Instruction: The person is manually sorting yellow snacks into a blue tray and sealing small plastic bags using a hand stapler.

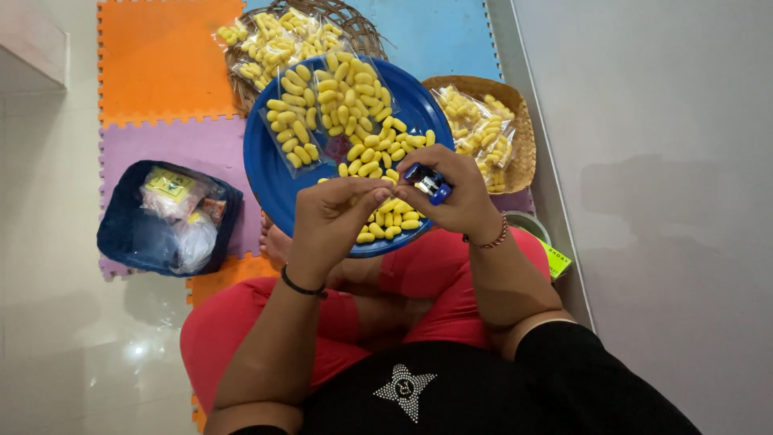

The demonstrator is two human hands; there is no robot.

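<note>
Head view: pale glossy tile floor with orange, purple and blue foam mats at upper left, grey wall at right. At centre, the right hand grips a small blue stapler; the left hand pinches a clear packet edge over the blue tray of yellow snacks

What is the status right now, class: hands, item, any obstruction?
Left hand pinching a clear packet's edge. Right hand gripping a small blue stapler. Both over blue tray of yellow snacks. Nothing between hands.
</note>
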